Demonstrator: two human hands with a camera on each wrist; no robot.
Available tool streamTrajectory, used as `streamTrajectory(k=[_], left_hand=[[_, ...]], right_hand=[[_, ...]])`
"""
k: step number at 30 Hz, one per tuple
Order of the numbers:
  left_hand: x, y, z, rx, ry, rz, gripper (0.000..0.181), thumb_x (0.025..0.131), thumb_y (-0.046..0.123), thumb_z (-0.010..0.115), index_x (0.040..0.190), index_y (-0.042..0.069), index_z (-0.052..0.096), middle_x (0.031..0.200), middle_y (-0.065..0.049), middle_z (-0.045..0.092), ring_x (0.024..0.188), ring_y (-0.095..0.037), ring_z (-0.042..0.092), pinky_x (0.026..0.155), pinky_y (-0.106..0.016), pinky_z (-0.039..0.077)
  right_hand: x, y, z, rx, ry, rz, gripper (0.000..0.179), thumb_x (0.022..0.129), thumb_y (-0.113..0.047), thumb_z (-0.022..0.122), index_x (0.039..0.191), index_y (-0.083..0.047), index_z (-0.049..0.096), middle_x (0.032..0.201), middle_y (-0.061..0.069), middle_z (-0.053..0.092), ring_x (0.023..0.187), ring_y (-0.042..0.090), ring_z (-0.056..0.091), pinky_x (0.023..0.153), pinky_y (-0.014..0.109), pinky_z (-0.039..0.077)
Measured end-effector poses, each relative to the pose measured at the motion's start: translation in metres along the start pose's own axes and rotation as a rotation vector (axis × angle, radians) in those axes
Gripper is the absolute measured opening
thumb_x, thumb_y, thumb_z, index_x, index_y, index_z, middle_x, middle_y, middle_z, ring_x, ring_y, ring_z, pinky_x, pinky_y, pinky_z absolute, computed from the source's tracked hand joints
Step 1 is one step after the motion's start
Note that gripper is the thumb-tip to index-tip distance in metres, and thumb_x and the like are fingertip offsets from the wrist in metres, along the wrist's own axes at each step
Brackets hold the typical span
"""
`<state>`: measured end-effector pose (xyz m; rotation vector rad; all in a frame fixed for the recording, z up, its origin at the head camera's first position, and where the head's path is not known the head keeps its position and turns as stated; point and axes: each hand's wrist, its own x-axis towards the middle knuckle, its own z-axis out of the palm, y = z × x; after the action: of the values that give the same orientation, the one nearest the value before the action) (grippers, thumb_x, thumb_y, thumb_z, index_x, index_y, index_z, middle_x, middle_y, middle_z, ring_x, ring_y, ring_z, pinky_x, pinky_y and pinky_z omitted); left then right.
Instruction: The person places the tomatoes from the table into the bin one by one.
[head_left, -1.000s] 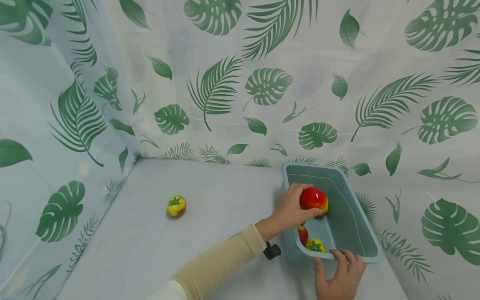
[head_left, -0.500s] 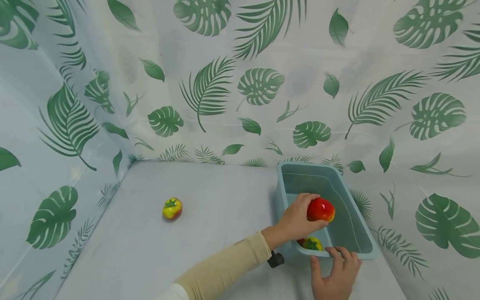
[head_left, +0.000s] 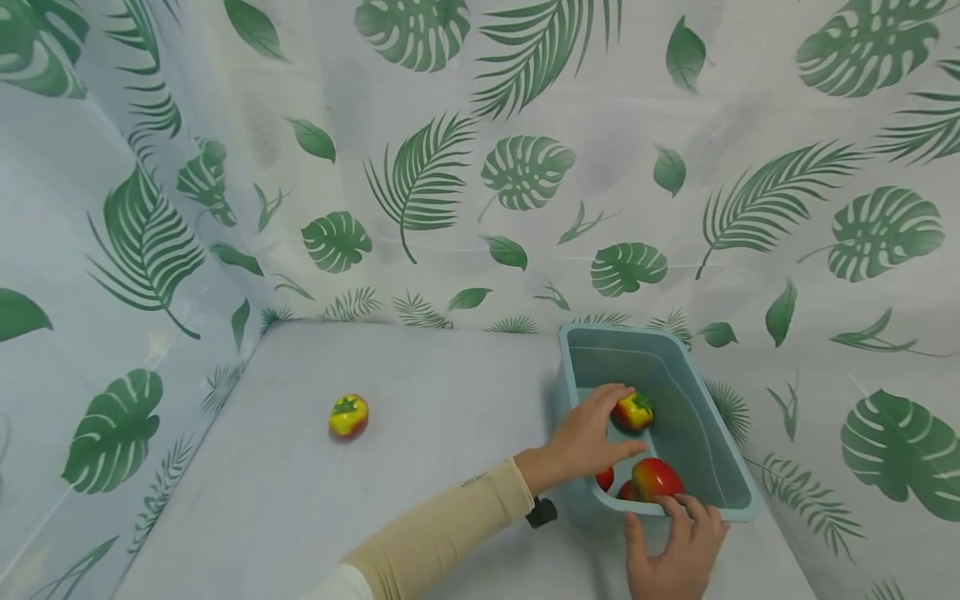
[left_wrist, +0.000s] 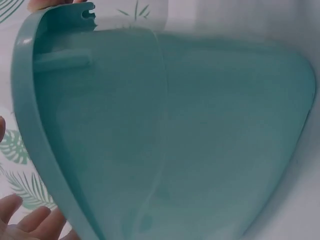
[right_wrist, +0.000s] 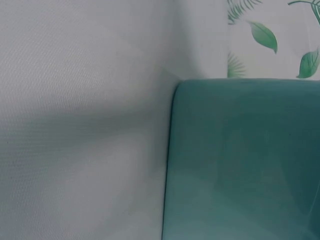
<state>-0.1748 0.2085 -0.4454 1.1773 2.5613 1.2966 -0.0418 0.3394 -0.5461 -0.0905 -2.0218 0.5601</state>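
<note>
My left hand (head_left: 588, 435), in a beige sleeve, reaches over the left rim of a blue-green plastic bin (head_left: 723, 433). Its thumb and fingers are spread apart, with nothing gripped between them. Past its fingertips lies a yellow-red persimmon-like fruit (head_left: 634, 412) with a green calyx; whether they touch cannot be told. At the bin's near end rests a shiny red fruit (head_left: 657, 479), beside other partly hidden red fruit (head_left: 604, 478). My right hand (head_left: 675, 546) holds the near rim, fingertips over the edge and thumb outside. The left wrist view shows the bin's outer wall (left_wrist: 200, 125).
Another yellow-red fruit (head_left: 348, 416) with a green calyx sits on the white table (head_left: 435, 383) at the left. A small black object (head_left: 542, 512) shows beneath my left wrist. Leaf-printed sheeting (head_left: 450, 192) encloses the table behind and at the sides.
My left hand carried the red fruit toward the bin's near end and let it go there. The hand is now slightly further back, fingers spread. My right hand stays on the rim.
</note>
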Motion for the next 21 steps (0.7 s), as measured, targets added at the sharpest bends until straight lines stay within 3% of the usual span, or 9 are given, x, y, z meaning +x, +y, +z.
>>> streamTrajectory(k=[3,9,15,21], left_hand=[[0.000,-0.001,-0.005,-0.016,0.001,-0.005,0.073,0.091,0.040,0.067,0.150,0.014,0.033,0.153,-0.001,0.035,0.135,-0.013,0.042,0.106,-0.025,0.039],[-0.004,-0.009,-0.019,-0.061,0.013,-0.063,0.071,0.092,0.041,0.066,0.150,0.018,0.033,0.153,0.002,0.035,0.134,-0.012,0.043,0.105,-0.028,0.042],[-0.015,-0.038,-0.035,-0.091,0.070,-0.129,0.069,0.092,0.038,0.067,0.149,0.018,0.035,0.151,0.003,0.037,0.134,-0.013,0.043,0.107,-0.033,0.040],[-0.033,-0.073,-0.054,-0.077,0.124,-0.188,0.070,0.092,0.038,0.067,0.149,0.015,0.035,0.149,0.000,0.039,0.136,-0.015,0.041,0.109,-0.036,0.039]], right_hand=[[-0.002,0.000,0.001,-0.012,-0.009,0.020,0.070,0.089,-0.062,0.057,0.103,0.006,0.059,0.110,0.027,0.051,0.104,0.049,0.037,0.103,0.068,0.019],[-0.004,0.001,0.003,-0.027,0.000,0.017,0.072,0.089,-0.064,0.055,0.103,0.006,0.058,0.110,0.027,0.050,0.105,0.049,0.037,0.101,0.063,0.020],[-0.002,0.000,0.003,-0.019,0.006,-0.007,0.071,0.089,-0.062,0.055,0.102,0.008,0.058,0.108,0.028,0.050,0.102,0.049,0.037,0.094,0.056,0.020],[-0.003,-0.001,0.003,-0.026,-0.020,0.009,0.072,0.089,-0.063,0.054,0.105,0.007,0.057,0.111,0.027,0.050,0.105,0.047,0.036,0.103,0.058,0.018]])
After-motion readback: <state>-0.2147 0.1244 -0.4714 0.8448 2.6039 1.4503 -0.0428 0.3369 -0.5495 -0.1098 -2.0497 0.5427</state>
